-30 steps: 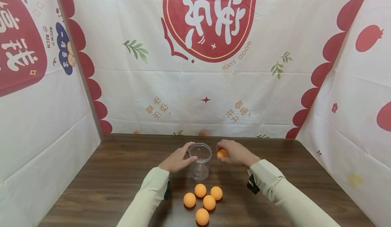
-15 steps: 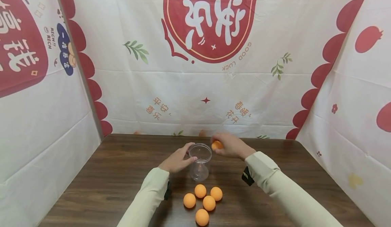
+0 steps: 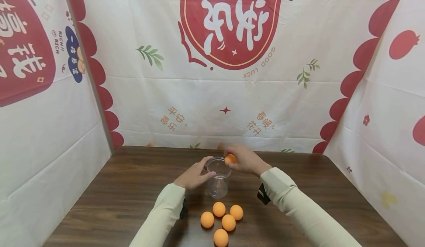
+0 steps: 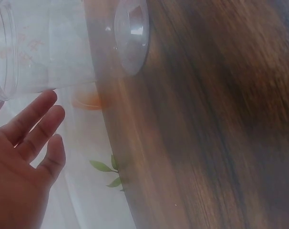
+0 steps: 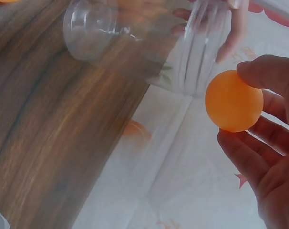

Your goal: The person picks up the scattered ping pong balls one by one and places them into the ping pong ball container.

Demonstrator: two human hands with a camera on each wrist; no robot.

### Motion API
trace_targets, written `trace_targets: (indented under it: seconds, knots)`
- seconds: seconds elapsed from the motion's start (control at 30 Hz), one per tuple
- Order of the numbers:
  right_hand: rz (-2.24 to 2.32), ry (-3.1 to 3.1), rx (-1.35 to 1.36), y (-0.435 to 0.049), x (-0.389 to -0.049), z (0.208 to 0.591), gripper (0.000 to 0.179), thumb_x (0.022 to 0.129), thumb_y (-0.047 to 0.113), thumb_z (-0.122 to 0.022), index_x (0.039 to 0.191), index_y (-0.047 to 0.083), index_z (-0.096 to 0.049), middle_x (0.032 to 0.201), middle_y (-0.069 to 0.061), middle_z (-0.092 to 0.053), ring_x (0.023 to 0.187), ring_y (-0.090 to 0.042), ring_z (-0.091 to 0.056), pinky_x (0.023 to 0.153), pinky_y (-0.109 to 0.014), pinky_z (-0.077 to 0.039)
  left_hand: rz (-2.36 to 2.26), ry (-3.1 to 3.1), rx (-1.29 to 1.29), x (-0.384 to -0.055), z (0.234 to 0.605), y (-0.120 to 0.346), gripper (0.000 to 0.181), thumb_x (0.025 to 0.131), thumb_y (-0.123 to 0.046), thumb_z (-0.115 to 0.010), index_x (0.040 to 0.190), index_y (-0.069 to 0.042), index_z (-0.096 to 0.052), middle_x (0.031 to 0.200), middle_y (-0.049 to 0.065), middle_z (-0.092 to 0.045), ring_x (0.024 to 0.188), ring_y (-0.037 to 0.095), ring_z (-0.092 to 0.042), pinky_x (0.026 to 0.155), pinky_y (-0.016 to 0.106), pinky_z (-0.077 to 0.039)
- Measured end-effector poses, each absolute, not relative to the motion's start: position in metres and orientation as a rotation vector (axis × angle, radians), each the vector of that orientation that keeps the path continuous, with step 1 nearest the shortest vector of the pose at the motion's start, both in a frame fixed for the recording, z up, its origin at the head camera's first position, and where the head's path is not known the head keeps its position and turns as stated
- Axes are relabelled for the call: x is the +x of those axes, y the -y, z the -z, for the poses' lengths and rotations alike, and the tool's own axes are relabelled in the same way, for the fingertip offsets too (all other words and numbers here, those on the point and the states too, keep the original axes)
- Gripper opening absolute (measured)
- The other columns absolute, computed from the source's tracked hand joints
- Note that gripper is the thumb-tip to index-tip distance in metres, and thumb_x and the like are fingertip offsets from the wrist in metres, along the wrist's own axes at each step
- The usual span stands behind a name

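Your right hand (image 3: 247, 160) pinches an orange ping-pong ball (image 5: 234, 101) near the upright clear plastic jar (image 3: 217, 188) — your left hand (image 3: 194, 175) holds that jar.

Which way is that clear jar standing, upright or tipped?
Upright: in the head view, the jar stands with its base on the table and its mouth facing up.

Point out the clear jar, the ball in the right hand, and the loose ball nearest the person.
Clear jar (image 3: 220, 182): head view, on its front wall.
Held ball (image 5: 233, 101): right wrist view, middle of its visible side.
Nearest loose ball (image 3: 220, 237): head view, on its top.
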State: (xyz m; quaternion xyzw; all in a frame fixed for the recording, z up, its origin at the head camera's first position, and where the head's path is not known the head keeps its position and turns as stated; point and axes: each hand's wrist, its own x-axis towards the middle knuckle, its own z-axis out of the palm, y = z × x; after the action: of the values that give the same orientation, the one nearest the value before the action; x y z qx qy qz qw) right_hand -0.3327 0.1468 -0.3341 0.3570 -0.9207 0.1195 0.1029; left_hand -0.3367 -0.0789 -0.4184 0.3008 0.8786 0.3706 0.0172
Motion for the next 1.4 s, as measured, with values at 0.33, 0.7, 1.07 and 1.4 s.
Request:
trace_targets:
  seconds: [0.33,0.7,1.07,1.4]
  knots:
    - [-0.45,2.715,1.005,-0.136,-0.33,0.348,0.025,0.08,0.012,-0.075,0.102,0.007,-0.065,0.114,-0.007,-0.063,0.091,-0.018,-0.057,0.08,-0.037,-0.05,-1.148,-2.729,0.93,-0.335,0.421,0.08,0.065,0.096,-0.048,-0.049,0.148,-0.015,-0.027,0.114,0.009,-0.059,0.102,0.021,-0.057,0.091,0.043,-0.047]
    - [-0.38,2.732,0.995,-0.127,-0.328,0.352,0.025,0.08,0.015,-0.075,0.103,0.009,-0.065,0.102,-0.004,-0.064,0.086,-0.017,-0.057,0.08,-0.038,-0.05,-1.178,-2.705,0.953,-0.336,0.422,0.081,0.066,0.097,-0.047,-0.048,0.148,-0.012,-0.026,0.113,0.011,-0.059,0.101,0.022,-0.059,0.089,0.043,-0.048]
    - [-0.349,2.742,1.006,-0.127,-0.328,0.357,0.026,0.079,0.016,-0.076,0.102,0.01,-0.066,0.105,-0.004,-0.063,0.083,-0.015,-0.055,0.076,-0.035,-0.05,-1.165,-2.707,0.931,-0.337,0.424,0.081,0.067,0.097,-0.05,-0.046,0.149,-0.013,-0.025,0.114,0.01,-0.058,0.103,0.022,-0.058,0.09,0.043,-0.048]
    - [-0.363,2.722,1.068,-0.128,-0.326,0.356,0.025,0.081,0.015,-0.075,0.104,0.008,-0.067,0.103,-0.004,-0.063,0.087,-0.018,-0.062,0.076,-0.035,-0.052,-1.17,-2.703,0.953,-0.337,0.424,0.08,0.063,0.098,-0.046,-0.047,0.148,-0.015,-0.025,0.11,0.009,-0.059,0.101,0.02,-0.059,0.088,0.042,-0.048]
